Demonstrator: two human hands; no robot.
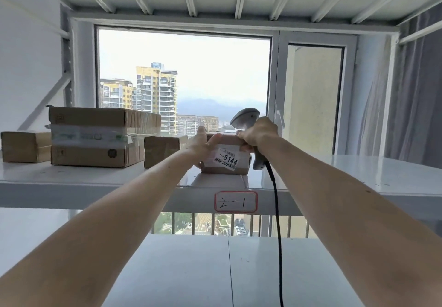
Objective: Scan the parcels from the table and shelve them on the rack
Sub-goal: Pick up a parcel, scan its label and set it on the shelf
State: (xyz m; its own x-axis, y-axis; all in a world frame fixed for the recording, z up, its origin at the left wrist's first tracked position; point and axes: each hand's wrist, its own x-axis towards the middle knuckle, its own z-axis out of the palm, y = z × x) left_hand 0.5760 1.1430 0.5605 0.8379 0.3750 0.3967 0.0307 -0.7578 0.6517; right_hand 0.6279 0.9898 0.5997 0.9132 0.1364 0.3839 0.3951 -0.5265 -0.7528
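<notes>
A small cardboard parcel [227, 162] with a white sticker reading 5144 rests on the white rack shelf [334, 170], near its front edge. My left hand [203, 144] grips the parcel's upper left corner, thumb on the front face. My right hand [259, 134] is curled round the handle of a grey barcode scanner [245, 117] and also touches the parcel's upper right corner. The scanner's black cable [277, 223] hangs straight down from the handle.
Three more cardboard parcels stand on the shelf to the left: a small one [160, 150], a large taped one [95, 136] and a flat one [25, 146]. A label "2-1" [236, 202] marks the shelf edge. A lower shelf [215, 270] lies below; a window is behind.
</notes>
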